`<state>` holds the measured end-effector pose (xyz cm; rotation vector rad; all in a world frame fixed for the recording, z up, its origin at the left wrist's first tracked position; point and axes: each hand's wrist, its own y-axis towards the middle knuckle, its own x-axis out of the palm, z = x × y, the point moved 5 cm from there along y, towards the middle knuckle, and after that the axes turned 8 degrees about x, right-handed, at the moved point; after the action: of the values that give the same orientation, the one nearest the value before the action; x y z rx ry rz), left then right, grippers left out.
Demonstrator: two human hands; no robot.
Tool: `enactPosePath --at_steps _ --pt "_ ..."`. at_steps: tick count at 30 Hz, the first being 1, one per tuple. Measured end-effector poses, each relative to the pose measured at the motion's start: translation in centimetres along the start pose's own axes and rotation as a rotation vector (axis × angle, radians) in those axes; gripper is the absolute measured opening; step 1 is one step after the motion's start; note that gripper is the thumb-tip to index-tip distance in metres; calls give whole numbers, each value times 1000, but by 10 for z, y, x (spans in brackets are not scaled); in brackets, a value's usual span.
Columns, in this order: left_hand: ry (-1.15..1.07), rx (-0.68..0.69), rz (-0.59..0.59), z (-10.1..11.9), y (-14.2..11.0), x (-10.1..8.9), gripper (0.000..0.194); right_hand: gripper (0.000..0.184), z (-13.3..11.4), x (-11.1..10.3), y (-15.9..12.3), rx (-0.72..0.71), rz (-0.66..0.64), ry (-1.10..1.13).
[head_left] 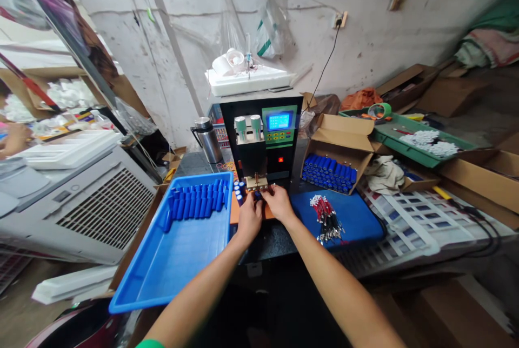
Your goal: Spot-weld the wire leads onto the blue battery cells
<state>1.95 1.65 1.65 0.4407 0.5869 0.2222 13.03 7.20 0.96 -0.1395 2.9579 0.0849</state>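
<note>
A black spot welder (290, 156) with a lit blue screen stands before me, its electrodes (256, 179) pointing down. Under the tips, a blue battery cell (257, 195) shows partly between my hands. My left hand (250, 217) is closed, its thumb and fingers pinched at the cell's left side. From the right, my right hand (279, 203) is closed too, with fingertips against the cell just below the electrodes. Fingers hide most of what they grip. Several blue cells (238, 192) with pale ends stand left of the electrodes on an orange board (234, 215).
A blue tray (190, 267) with rows of blue cells is on the left. Right of the welder, a carton (344, 137) holds more cells. Red and black wire leads (326, 218) lie on a blue pad (360, 221). A steel flask (208, 140) stands behind the tray.
</note>
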Motion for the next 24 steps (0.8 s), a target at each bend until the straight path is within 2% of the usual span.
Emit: enactPosePath --at_steps 24 --pt "-18 5 -12 1 0 0 23 20 -2 -2 -2 -27 -29 35"
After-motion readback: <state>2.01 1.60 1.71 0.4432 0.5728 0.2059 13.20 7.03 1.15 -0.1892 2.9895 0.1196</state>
